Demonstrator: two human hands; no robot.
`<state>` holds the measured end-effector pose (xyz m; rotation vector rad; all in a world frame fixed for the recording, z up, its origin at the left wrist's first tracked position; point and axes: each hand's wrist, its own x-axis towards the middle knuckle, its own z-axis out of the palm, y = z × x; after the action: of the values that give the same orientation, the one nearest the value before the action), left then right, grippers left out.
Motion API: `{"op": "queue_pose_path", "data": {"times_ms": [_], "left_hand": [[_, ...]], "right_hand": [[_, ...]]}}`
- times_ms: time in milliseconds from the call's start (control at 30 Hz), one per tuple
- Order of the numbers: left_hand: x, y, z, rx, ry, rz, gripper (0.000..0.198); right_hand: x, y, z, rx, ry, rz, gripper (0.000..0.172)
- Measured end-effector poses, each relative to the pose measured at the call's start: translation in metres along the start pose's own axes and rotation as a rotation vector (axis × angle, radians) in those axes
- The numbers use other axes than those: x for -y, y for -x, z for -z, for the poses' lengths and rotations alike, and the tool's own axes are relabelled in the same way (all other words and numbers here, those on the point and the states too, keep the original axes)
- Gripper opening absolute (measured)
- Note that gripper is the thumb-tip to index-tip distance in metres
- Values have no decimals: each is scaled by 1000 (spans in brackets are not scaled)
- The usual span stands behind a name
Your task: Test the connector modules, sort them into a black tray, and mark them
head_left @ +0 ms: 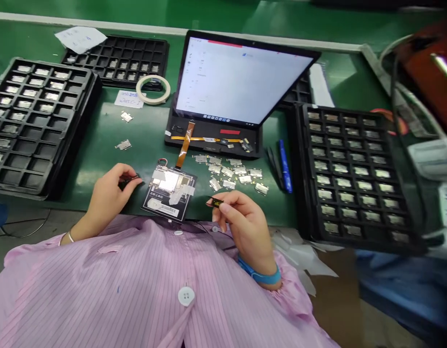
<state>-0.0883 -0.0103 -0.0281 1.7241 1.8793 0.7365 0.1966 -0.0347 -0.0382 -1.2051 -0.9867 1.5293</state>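
My right hand (245,224) pinches a small black circuit board (216,202) with yellow markings between thumb and fingers. A small dark piece (129,180) is held in the closed fingertips of my left hand (112,195); its kind cannot be made out. Between the hands lies a black device board (161,210) with taped silver parts and a label. An orange flat ribbon cable (185,145) joins it to a propped-up lit screen (238,82). Several small silver modules (227,172) are scattered on the green table in front of the screen.
Black compartment trays holding silver modules stand on the left (45,140) and right (354,169), with another tray (136,48) behind. A tape roll (153,100) lies near a handwritten note (128,99). Black tweezers (274,166) and a blue tool (285,166) lie right of the modules.
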Motion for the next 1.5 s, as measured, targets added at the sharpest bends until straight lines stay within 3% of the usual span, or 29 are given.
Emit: {"op": "queue_pose_path", "data": {"times_ms": [67,167,233,300,500,667,900,1100,1500], "left_hand": [[-17,1,-4,115,343,74,18],[-48,0,-14,433,756,164,26],[-63,-1,-21,590,866,202,27],[-71,-2,-29,666,911,223,28],[-72,2,-37,636,961,214,24],[-76,6,-37,614,992,257,35],[-75,8,-43,640,1049,299,25],[-76,8,-42,637,1078,316,25],[-73,10,-43,657,1033,289,24]], "right_hand": [[1,-1,-2,33,3,9,16],[5,-1,-7,74,19,33,18],[8,0,-10,86,29,45,18],[10,2,-11,83,35,47,17],[8,5,-9,32,38,37,17],[4,2,-10,5,36,38,17],[7,4,-16,41,100,2,18],[8,5,-16,-35,114,93,17],[11,5,-15,41,114,89,16]]}}
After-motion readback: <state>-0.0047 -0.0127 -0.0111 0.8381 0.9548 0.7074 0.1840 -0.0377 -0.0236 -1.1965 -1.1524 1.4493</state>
